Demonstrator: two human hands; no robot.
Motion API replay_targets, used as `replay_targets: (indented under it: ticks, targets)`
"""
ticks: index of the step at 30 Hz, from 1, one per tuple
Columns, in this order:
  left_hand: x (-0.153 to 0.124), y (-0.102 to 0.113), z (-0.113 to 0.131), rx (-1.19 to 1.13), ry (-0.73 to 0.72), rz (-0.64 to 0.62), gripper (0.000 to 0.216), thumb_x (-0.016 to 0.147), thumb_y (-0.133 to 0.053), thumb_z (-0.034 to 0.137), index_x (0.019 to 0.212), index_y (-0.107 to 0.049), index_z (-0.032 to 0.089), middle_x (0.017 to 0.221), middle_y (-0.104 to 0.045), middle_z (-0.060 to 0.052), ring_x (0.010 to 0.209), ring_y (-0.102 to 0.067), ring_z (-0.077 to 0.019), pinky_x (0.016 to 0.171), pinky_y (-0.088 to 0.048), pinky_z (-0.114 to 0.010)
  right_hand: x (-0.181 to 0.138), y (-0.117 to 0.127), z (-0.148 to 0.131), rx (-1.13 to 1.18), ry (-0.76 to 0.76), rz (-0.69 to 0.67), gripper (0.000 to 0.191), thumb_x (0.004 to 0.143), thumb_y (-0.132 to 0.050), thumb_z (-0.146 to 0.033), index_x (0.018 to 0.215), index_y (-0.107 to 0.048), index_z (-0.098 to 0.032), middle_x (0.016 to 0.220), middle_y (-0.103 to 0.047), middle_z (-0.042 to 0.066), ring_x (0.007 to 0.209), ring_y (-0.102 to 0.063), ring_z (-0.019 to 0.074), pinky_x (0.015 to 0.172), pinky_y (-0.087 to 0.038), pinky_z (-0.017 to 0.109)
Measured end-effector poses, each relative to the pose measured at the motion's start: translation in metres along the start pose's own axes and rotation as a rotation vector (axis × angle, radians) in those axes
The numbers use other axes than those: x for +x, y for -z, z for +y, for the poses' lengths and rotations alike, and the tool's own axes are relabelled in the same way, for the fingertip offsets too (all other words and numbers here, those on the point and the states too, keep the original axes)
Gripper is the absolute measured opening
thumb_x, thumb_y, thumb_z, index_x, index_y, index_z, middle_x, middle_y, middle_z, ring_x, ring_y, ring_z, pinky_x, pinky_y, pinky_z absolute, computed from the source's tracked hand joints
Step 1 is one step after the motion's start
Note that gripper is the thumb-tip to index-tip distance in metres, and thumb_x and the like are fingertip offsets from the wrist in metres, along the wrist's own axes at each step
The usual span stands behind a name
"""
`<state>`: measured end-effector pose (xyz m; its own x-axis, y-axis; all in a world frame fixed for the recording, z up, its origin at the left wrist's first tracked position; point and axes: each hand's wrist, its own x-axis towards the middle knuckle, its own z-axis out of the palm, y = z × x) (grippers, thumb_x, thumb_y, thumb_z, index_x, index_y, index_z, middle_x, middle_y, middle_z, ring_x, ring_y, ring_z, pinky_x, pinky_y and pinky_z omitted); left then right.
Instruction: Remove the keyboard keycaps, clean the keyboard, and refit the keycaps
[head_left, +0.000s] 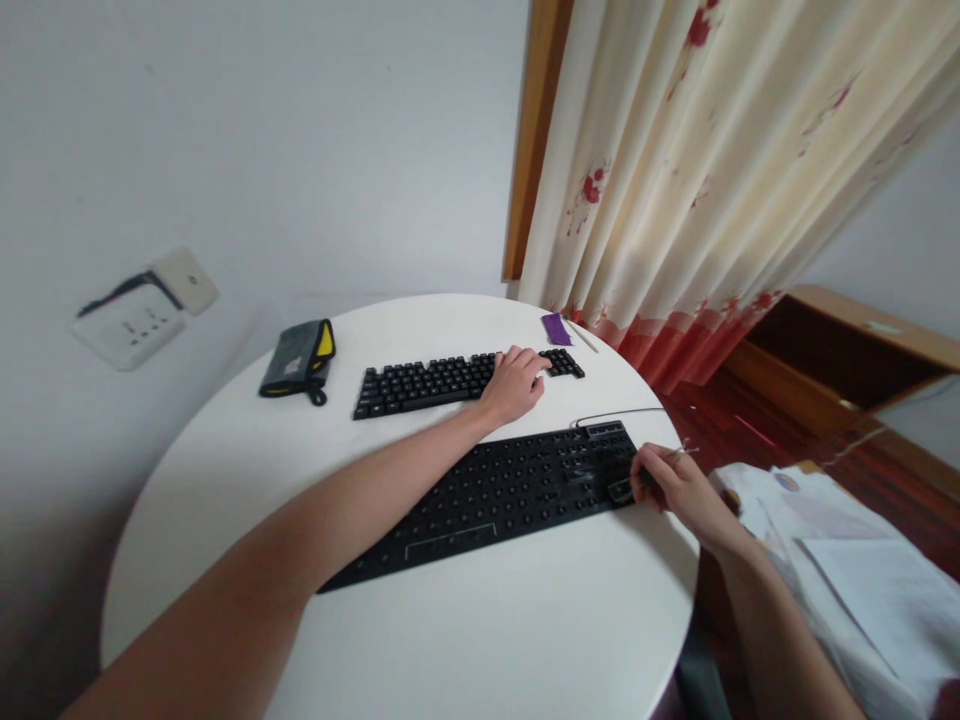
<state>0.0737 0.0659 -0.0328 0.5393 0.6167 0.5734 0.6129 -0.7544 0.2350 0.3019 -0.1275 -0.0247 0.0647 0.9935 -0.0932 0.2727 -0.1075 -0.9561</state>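
Observation:
A black keyboard base (517, 485), with most keycaps off and its switch stems showing, lies slanted across the white table. Behind it, loose black keycaps (420, 385) are laid out in rows like a keyboard. My left hand (516, 385) reaches over the base, its fingers apart and touching down among the keycaps near the number block (564, 362). At the base's right end, my right hand (667, 478) is closed around a small tool, apparently a wire keycap puller (687, 448), whose thin wire ends stick out above the fingers. My right fingertips are partly hidden.
A grey and yellow pouch (298, 358) stands at the back left of the round white table (480, 640). A purple cloth (556, 329) and a thin stick (583, 337) lie at the back right. Papers (877, 590) sit beyond the right edge, below a curtain (675, 180).

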Motion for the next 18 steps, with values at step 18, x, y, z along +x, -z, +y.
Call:
replay_targets:
  ticks: [18]
  targets:
    - [0.002, 0.002, 0.001, -0.224, -0.127, -0.066, 0.041, 0.091, -0.059, 0.034, 0.13, -0.055, 0.021, 0.12, -0.066, -0.006, 0.11, -0.053, -0.0234, 0.093, -0.039, -0.039, 0.121, -0.053, -0.055, -0.045, 0.398, 0.418, 0.033, 0.086, -0.053, -0.044, 0.07, -0.063, -0.017, 0.054, -0.062, 0.003, 0.046, -0.045, 0.0128, 0.047, -0.034, 0.026]
